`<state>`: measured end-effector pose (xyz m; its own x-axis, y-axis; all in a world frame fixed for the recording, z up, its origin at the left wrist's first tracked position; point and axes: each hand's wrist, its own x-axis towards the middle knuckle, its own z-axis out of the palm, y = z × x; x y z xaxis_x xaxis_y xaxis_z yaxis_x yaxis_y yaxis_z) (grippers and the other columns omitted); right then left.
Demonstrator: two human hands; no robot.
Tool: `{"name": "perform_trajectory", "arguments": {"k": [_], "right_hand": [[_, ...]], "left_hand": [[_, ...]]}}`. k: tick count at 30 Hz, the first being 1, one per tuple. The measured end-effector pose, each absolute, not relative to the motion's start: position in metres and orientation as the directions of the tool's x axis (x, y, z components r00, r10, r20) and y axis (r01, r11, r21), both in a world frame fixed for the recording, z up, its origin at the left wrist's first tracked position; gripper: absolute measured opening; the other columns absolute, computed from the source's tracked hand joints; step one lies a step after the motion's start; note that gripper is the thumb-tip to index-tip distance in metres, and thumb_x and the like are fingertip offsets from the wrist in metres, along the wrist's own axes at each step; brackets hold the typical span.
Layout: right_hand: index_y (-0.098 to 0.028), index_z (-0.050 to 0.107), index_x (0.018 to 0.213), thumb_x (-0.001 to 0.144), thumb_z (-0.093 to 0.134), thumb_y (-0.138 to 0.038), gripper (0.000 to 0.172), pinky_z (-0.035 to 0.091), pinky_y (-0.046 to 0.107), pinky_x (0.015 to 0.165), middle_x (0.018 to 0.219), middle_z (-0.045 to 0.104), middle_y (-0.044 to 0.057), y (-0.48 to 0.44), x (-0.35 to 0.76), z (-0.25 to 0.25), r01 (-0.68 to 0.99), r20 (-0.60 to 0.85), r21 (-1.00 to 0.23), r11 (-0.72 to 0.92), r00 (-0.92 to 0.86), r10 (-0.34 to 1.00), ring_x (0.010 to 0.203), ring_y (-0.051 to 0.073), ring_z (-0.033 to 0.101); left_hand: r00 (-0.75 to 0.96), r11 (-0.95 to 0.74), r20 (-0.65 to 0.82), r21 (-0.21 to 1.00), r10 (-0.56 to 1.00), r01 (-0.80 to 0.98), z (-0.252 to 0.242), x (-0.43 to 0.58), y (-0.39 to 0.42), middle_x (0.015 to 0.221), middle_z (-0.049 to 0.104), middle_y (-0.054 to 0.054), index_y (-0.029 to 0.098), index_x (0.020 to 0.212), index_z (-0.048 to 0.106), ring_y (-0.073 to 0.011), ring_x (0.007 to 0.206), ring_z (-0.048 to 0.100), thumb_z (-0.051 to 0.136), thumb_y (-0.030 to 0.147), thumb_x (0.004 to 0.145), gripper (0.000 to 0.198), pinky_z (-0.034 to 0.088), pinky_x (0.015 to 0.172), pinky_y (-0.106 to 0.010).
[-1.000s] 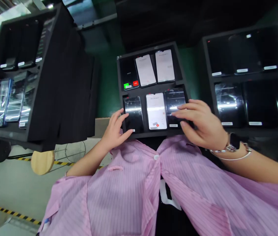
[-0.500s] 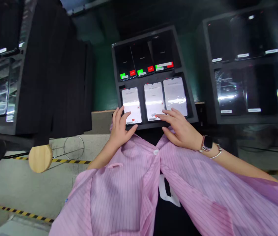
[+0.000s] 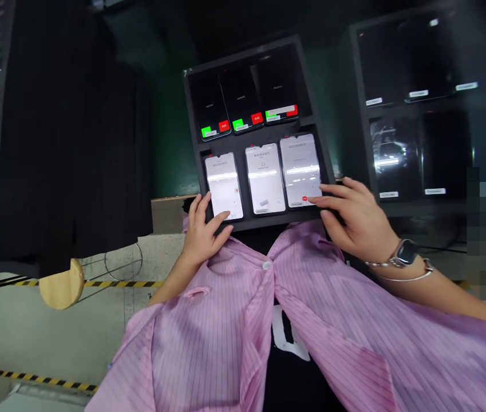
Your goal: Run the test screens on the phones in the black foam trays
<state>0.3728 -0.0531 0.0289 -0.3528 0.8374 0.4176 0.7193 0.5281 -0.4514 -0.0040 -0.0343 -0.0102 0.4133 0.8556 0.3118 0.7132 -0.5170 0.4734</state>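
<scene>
A dark tray (image 3: 234, 137) holds smartphones in two rows in front of me. My left hand (image 3: 205, 229) is open, its index finger on the lower part of the left lit phone (image 3: 222, 183). My right hand (image 3: 354, 214) is open, with a fingertip at the red button near the bottom of the right lit phone (image 3: 300, 166). Between them lies the middle lit phone (image 3: 264, 183), its white screen showing a small ring symbol. Behind these, three dark-screened phones (image 3: 245, 100) show green and red blocks along their lower edges.
On the right stands another dark tray (image 3: 365, 120) of phones with white labels. Black stacked trays (image 3: 83, 143) rise on the left, near a round wooden stool (image 3: 61, 285). Yellow-black tape (image 3: 32, 377) marks the floor. A blurred patch covers the right edge.
My right hand has moved right from the middle phone to the right one. The middle screen now shows a ring symbol instead of the red button. My left hand stays at the left phone.
</scene>
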Motion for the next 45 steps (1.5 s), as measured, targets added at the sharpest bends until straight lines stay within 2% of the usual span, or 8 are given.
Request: {"name": "perform_trajectory", "arguments": {"k": [4,9,15,21,25,32,39,45], "right_hand": [[-0.022,0.067,0.127,0.100,0.058,-0.016,0.029,0.047,0.066,0.121,0.117,0.079,0.009,-0.029,0.369,0.031,0.718,0.409,-0.410,0.562,-0.406,0.817,0.126,0.034,0.071],[-0.021,0.061,0.136,0.104,0.053,-0.026,0.034,0.041,0.062,0.128,0.136,0.073,0.013,0.055,0.349,0.061,0.730,0.441,-0.422,0.537,-0.353,0.825,0.144,0.033,0.059],[-0.011,0.065,0.132,0.100,0.047,-0.030,0.041,0.037,0.070,0.127,0.139,0.069,0.022,0.145,0.335,0.030,0.795,0.195,-0.420,0.437,-0.392,0.899,0.146,0.038,0.056],[-0.018,0.064,0.137,0.105,0.043,-0.033,0.041,0.037,0.066,0.129,0.139,0.070,0.017,0.161,0.301,0.033,0.716,0.265,-0.466,0.519,-0.447,0.854,0.147,0.035,0.054],[-0.013,0.065,0.135,0.100,0.047,-0.028,0.041,0.034,0.068,0.130,0.143,0.067,0.022,0.165,0.273,0.033,0.695,0.166,-0.479,0.537,-0.529,0.832,0.150,0.038,0.052],[-0.024,0.062,0.140,0.106,0.056,-0.028,0.035,0.045,0.064,0.125,0.143,0.069,0.015,0.066,0.300,0.074,0.510,0.454,-0.499,0.700,-0.534,0.713,0.150,0.034,0.052],[-0.024,0.069,0.139,0.106,0.063,-0.049,0.042,0.035,0.081,0.122,0.168,0.046,0.019,-0.023,0.314,0.029,0.660,0.253,-0.321,0.679,-0.632,0.733,0.157,0.047,0.038],[-0.023,0.069,0.140,0.107,0.061,-0.051,0.044,0.033,0.077,0.126,0.166,0.048,0.018,-0.041,0.350,0.027,0.758,0.288,-0.307,0.576,-0.503,0.815,0.157,0.044,0.038]], "left_hand": [[0.393,-0.540,0.377,0.484,0.839,0.688,0.006,-0.009,-0.014,0.172,0.040,-0.015,0.026,0.141,0.066,-0.0391,0.162,0.037,0.065,0.057,0.101,0.051,0.035,0.131,-0.064],[0.290,-0.382,0.251,0.525,0.924,0.761,0.024,-0.003,0.071,0.171,0.042,-0.018,0.024,0.149,0.058,-0.0371,0.161,0.039,0.055,0.071,0.101,0.067,0.035,0.132,-0.059],[0.195,-0.229,0.119,0.523,0.974,0.821,0.013,0.017,0.144,0.170,0.043,-0.020,0.022,0.150,0.056,-0.0389,0.156,0.046,0.052,0.078,0.099,0.076,0.038,0.129,-0.058],[0.189,-0.205,0.084,0.520,0.978,0.829,0.007,0.020,0.142,0.175,0.036,-0.018,0.023,0.156,0.051,-0.0405,0.156,0.048,0.053,0.076,0.099,0.078,0.044,0.125,-0.059],[0.184,-0.195,0.078,0.575,0.980,0.795,0.004,0.019,0.147,0.176,0.034,-0.017,0.025,0.149,0.058,-0.0411,0.156,0.047,0.059,0.078,0.095,0.076,0.040,0.129,-0.058],[0.222,-0.218,0.099,0.757,0.970,0.615,-0.005,0.004,0.063,0.183,0.019,-0.014,0.032,0.162,0.035,-0.0335,0.171,0.021,0.067,0.057,0.099,0.075,0.029,0.137,-0.055],[0.253,-0.143,-0.011,0.800,0.967,0.583,-0.009,-0.012,-0.020,0.179,0.032,-0.012,0.036,0.168,0.027,-0.0322,0.169,0.029,0.063,0.024,0.097,0.080,0.034,0.135,-0.060],[0.209,-0.145,0.018,0.781,0.978,0.608,-0.020,-0.005,-0.019,0.180,0.029,-0.012,0.037,0.166,0.031,-0.0330,0.168,0.030,0.066,0.030,0.099,0.076,0.032,0.136,-0.060]]}}
